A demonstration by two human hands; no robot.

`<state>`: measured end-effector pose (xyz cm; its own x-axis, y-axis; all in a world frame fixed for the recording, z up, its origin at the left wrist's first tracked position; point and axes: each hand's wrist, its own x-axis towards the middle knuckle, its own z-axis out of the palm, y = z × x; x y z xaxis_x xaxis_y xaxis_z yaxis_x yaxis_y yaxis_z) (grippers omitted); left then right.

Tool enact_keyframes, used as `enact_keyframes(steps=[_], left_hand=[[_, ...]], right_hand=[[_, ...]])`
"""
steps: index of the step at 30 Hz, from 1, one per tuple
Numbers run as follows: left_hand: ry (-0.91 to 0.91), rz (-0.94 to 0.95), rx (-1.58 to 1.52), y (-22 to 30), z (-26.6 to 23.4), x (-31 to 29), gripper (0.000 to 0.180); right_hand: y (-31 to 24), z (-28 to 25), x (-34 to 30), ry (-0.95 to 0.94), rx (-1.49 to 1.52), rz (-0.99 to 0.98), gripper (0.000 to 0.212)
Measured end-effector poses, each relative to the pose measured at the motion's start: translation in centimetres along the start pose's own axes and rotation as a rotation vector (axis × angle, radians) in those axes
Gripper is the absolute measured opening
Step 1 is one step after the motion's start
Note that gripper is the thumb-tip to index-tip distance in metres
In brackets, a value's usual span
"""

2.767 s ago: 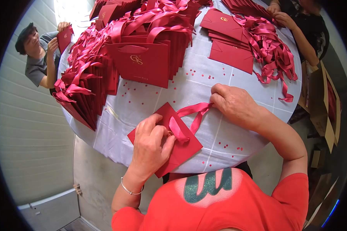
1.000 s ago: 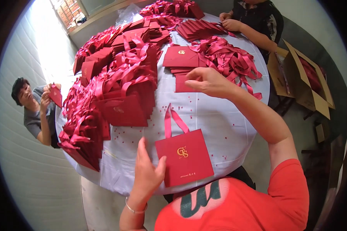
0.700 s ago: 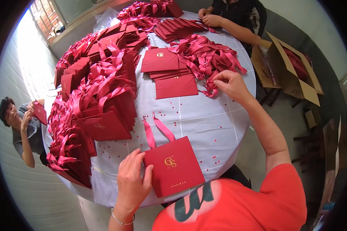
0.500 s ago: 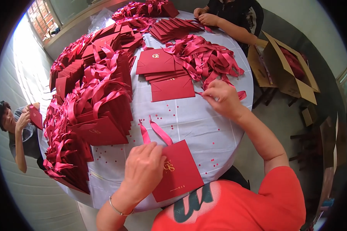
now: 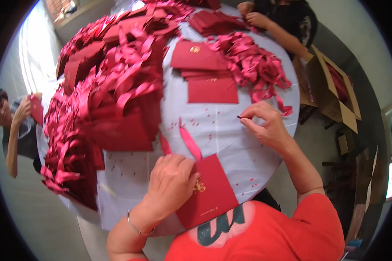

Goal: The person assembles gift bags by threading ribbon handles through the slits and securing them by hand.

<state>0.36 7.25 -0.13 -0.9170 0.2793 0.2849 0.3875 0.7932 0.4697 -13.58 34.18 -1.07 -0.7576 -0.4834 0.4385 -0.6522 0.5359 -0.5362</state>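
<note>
My left hand [image 5: 172, 180] is closed over the upper left edge of a flat red paper gift bag [image 5: 215, 187] at the table's near edge. Gold print marks the bag's front. A pink ribbon handle [image 5: 189, 143] runs from its top onto the cloth, past my fingers. My right hand [image 5: 265, 124] is raised over the table, thumb and forefinger pinching a short dark strip [image 5: 240, 117], too small to make out exactly. Beyond it lie a heap of loose pink-red ribbons [image 5: 257, 61] and a stack of flat red bags [image 5: 212, 90].
Red bags with ribbon handles [image 5: 122, 126] are massed along the table's left side. Small red dots litter the white tablecloth [image 5: 152, 187]. A person [image 5: 17, 117] at the left holds a red bag; another person's arm [image 5: 283, 37] rests at the far right. An open carton [image 5: 335, 87] stands to the right.
My right hand has drawn back from the ribbon heap toward me, pinching the small dark strip. My left hand stays on the bag. The whole view has shifted slightly.
</note>
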Motion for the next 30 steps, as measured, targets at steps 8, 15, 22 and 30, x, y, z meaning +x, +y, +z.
enact_keyframes(steps=[8, 15, 22, 30], left_hand=[[-0.175, -0.266, -0.377, -1.0, -0.5, 0.7, 0.022], [-0.194, -0.351, -0.475, -0.8, -0.2, 0.9, 0.018], [-0.177, -0.318, -0.457, -0.9, 0.0, 0.8, 0.015], [-0.195, -0.384, -0.593, -1.3, 0.1, 0.8, 0.012]], right_hand=[[-6.6, 2.7, -1.2, -0.194, 0.312, -0.148, 0.016], [-7.1, 3.1, -2.4, -0.232, 0.275, -0.157, 0.018], [-7.3, 3.8, -3.1, -0.159, 0.306, -0.196, 0.018], [-8.0, 4.6, -3.1, -0.133, 0.312, -0.226, 0.015]])
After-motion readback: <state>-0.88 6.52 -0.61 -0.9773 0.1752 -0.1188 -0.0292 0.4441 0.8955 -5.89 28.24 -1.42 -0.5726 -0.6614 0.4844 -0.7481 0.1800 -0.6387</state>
